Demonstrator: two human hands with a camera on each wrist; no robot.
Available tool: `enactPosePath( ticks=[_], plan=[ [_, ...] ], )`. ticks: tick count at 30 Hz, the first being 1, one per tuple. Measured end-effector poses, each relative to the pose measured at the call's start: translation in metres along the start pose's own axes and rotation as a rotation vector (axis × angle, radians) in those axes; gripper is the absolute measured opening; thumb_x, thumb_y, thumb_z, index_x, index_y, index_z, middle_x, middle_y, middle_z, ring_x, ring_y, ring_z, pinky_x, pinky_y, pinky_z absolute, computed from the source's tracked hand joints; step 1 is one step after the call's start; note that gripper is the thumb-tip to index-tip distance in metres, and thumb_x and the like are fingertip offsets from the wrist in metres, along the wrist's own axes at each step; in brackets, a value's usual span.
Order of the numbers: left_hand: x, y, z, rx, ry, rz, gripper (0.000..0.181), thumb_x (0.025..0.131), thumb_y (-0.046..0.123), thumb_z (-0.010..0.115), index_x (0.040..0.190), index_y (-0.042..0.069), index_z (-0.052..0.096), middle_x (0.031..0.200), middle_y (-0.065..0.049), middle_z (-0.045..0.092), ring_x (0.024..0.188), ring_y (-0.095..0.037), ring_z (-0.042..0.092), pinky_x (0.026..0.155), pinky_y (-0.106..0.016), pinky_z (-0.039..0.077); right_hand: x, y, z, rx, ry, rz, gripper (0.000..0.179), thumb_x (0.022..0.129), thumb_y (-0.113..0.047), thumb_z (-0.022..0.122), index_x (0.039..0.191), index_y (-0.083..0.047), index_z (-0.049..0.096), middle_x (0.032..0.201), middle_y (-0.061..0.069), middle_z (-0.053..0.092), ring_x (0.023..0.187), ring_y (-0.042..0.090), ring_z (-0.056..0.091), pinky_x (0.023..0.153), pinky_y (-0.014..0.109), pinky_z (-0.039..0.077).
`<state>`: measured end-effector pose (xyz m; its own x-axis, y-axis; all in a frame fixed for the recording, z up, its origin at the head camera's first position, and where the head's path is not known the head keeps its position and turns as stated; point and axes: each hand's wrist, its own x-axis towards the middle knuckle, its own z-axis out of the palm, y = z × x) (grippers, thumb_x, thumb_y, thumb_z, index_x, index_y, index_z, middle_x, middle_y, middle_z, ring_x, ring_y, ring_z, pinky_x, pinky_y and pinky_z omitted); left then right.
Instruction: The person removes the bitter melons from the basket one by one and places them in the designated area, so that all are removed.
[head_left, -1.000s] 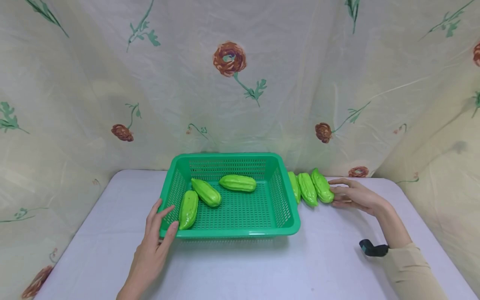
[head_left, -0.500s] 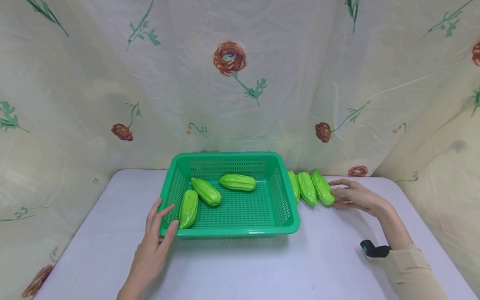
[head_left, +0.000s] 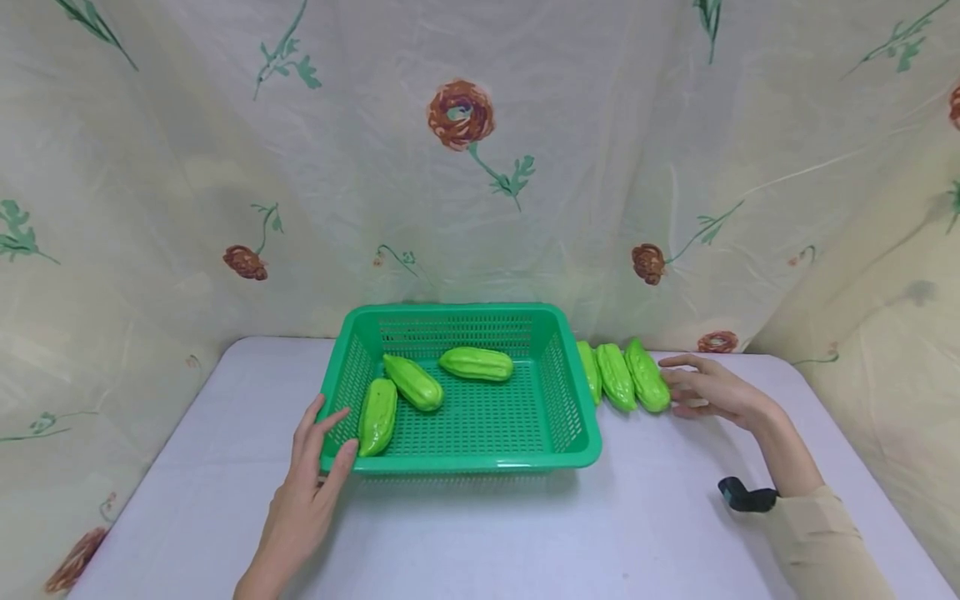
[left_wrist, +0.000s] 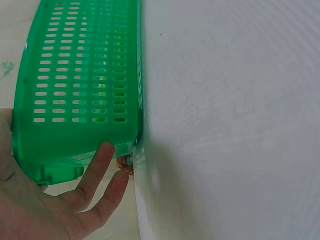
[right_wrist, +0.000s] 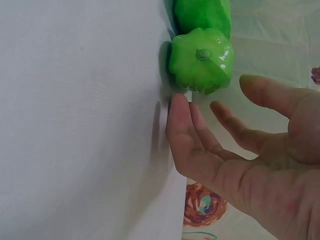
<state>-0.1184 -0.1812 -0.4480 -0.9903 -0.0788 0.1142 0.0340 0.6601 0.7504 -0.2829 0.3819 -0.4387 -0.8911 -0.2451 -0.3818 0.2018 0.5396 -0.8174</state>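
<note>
In the head view, a green perforated plastic basket (head_left: 480,463) holds three light green ribbed bitter melons, one of them a melon (head_left: 476,364) near its back wall. My left hand (head_left: 300,492) rests at the basket's front left corner, fingers fairly straight and spread. The left wrist view shows fingertips (left_wrist: 106,149) against the basket's outer wall. Right of the basket, three more melons lie side by side, the leftmost partly hidden by its rim. Beside the rightmost melon (head_left: 647,377) is my right hand (head_left: 712,392), fingers loosely bent, holding nothing. In the right wrist view its fingertips are just short of that melon's stem end.
A white cloth (head_left: 480,542) covers the table. Behind and at both sides hangs a pale floral curtain (head_left: 555,208). A black device (head_left: 747,497) sits at the right wrist by the beige sleeve (head_left: 825,542).
The rightmost melon has turned slightly, its near end shifting toward me. My right fingers have drawn back a little to the right from it. My left hand and the basket have stayed put.
</note>
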Motion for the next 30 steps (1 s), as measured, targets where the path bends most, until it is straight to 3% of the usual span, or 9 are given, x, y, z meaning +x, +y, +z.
enactPosePath(
  ticks=[5, 10, 14, 21, 27, 30],
  plan=[
    [0.001, 0.001, 0.000, -0.002, -0.001, 0.009, 0.050, 0.116, 0.044, 0.045, 0.163, 0.029, 0.040, 0.183, 0.001, 0.011, 0.106, -0.025, 0.072, 0.070, -0.037, 0.056, 0.003, -0.002, -0.003, -0.032, 0.039, -0.018, 0.068, 0.116, -0.036, 0.047, 0.164, 0.008, 0.029, 0.162, 0.037, 0.042, 0.134, 0.034, 0.062, 0.095, 0.035, 0.063],
    [0.002, 0.001, 0.000, -0.003, -0.001, 0.012, 0.050, 0.116, 0.045, 0.044, 0.163, 0.029, 0.040, 0.183, 0.001, 0.011, 0.106, -0.025, 0.072, 0.069, -0.036, 0.055, 0.002, -0.013, -0.003, -0.167, 0.170, -0.071, 0.062, 0.117, -0.035, 0.044, 0.160, 0.008, 0.038, 0.160, 0.038, 0.045, 0.139, 0.050, 0.057, 0.092, 0.033, 0.060],
    [0.001, 0.001, -0.001, -0.007, 0.002, 0.012, 0.050, 0.116, 0.044, 0.045, 0.163, 0.029, 0.040, 0.183, 0.000, 0.011, 0.105, -0.026, 0.072, 0.067, -0.036, 0.055, 0.002, -0.028, -0.001, -0.225, 0.246, -0.127, 0.057, 0.117, -0.032, 0.043, 0.160, 0.006, 0.041, 0.160, 0.036, 0.048, 0.137, 0.050, 0.058, 0.088, 0.027, 0.057],
    [0.001, 0.000, 0.000, -0.007, 0.004, 0.013, 0.049, 0.116, 0.043, 0.045, 0.163, 0.029, 0.041, 0.183, 0.000, 0.011, 0.104, -0.025, 0.072, 0.069, -0.036, 0.054, 0.000, -0.061, 0.013, -0.180, 0.234, -0.200, 0.057, 0.117, -0.032, 0.041, 0.162, 0.003, 0.040, 0.164, 0.031, 0.045, 0.141, 0.046, 0.056, 0.093, 0.026, 0.055],
    [0.001, 0.000, 0.001, -0.002, 0.003, -0.005, 0.049, 0.116, 0.042, 0.045, 0.163, 0.028, 0.041, 0.183, 0.002, 0.011, 0.103, -0.024, 0.071, 0.072, -0.036, 0.054, -0.003, -0.086, 0.031, -0.149, 0.200, -0.257, 0.055, 0.116, -0.031, 0.046, 0.162, -0.001, 0.043, 0.166, 0.027, 0.045, 0.141, 0.042, 0.055, 0.107, 0.048, 0.055],
    [0.001, -0.001, 0.001, 0.002, 0.004, -0.011, 0.049, 0.116, 0.044, 0.044, 0.163, 0.028, 0.041, 0.183, 0.003, 0.011, 0.103, -0.024, 0.071, 0.074, -0.036, 0.055, -0.005, -0.098, 0.039, -0.136, 0.177, -0.276, 0.054, 0.116, -0.032, 0.049, 0.162, -0.004, 0.044, 0.167, 0.025, 0.044, 0.141, 0.043, 0.055, 0.109, 0.053, 0.053]
  ],
)
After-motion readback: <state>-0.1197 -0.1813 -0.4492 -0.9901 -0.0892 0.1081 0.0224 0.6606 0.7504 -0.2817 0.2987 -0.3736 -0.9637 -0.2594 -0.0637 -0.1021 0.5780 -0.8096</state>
